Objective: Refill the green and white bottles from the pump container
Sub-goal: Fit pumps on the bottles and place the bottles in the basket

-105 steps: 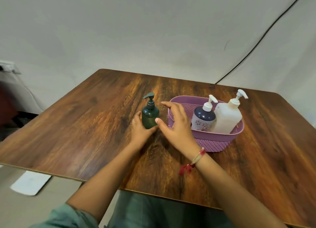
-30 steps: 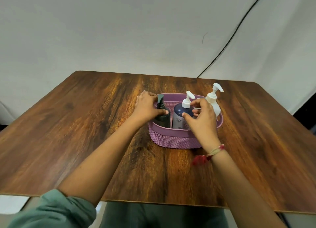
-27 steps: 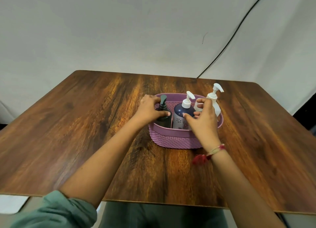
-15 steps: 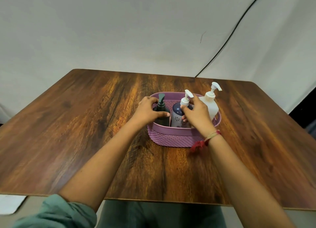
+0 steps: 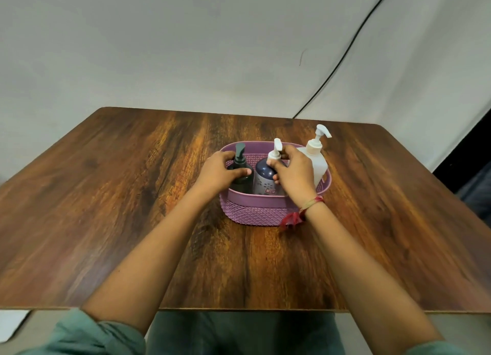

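A purple woven basket (image 5: 255, 212) stands on the wooden table (image 5: 106, 195) and holds three pump bottles. The dark green bottle (image 5: 242, 180) is at its left end, and my left hand (image 5: 218, 172) grips it around the shoulder. In the middle stands a dark blue bottle (image 5: 263, 180) with a white pump; my right hand (image 5: 295, 175) holds it at the neck, thumb and fingers curled round the pump collar. The tall white bottle (image 5: 317, 163) stands upright at the right end, just behind my right hand.
A black cable (image 5: 345, 54) runs down the pale wall to the table's far edge. Bare tabletop surrounds the basket on all sides. A red thread band (image 5: 300, 213) hangs from my right wrist.
The green bottle went from the tabletop into the basket's left end, still in my left hand. My right hand moved from the white bottle to the blue bottle's pump neck.
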